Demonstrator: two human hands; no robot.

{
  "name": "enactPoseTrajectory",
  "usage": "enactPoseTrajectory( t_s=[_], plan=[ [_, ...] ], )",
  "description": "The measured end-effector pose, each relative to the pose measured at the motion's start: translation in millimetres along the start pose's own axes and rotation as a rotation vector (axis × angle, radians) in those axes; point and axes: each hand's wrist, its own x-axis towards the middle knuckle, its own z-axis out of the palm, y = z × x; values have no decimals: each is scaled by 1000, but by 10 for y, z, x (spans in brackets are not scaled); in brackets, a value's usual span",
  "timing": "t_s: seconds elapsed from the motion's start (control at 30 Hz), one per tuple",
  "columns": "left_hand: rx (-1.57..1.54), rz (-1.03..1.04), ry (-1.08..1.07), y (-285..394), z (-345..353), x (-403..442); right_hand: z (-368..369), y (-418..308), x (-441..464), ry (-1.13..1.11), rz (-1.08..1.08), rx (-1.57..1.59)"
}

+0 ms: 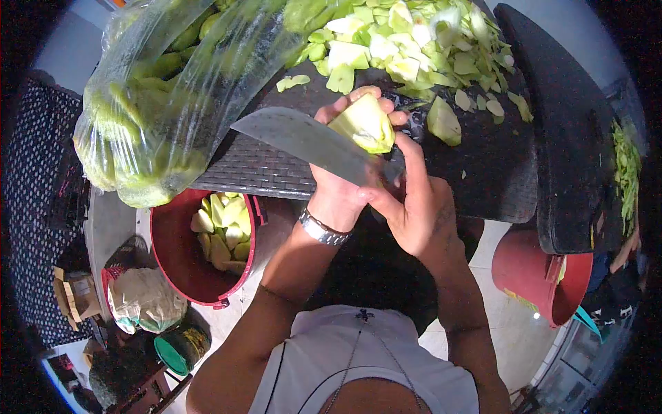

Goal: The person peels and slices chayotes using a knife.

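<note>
My left hand (332, 196), with a metal-band watch at the wrist, is closed around a peeled pale-green chayote (365, 124), its fingertips showing beyond the far side. My right hand (424, 210) grips a wide-bladed knife (296, 139). The blade lies across my left palm, close below the chayote, its tip toward the left; the handle is mostly hidden by my fingers. A cut chayote piece (443, 122) rests on the dark woven tabletop (269, 165) right of my hands. Beyond them spreads a heap of peelings and cut bits (414, 45).
A clear plastic bag (148, 131) of green chayotes overhangs the table's left edge. Below it stands a red bucket (169, 259) holding cut pieces. Another red bucket (527, 269) is at right, beneath a dark chair-like panel (562, 124). Shredded greens (625, 176) sit farther right, near another person's arm.
</note>
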Motion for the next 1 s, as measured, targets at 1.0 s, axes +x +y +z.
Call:
enactPoseTrajectory(
  t_s=[1.0],
  plan=[
    [94,-151,325,244,216,128,-241,-12,-84,-155,477,627]
  ],
)
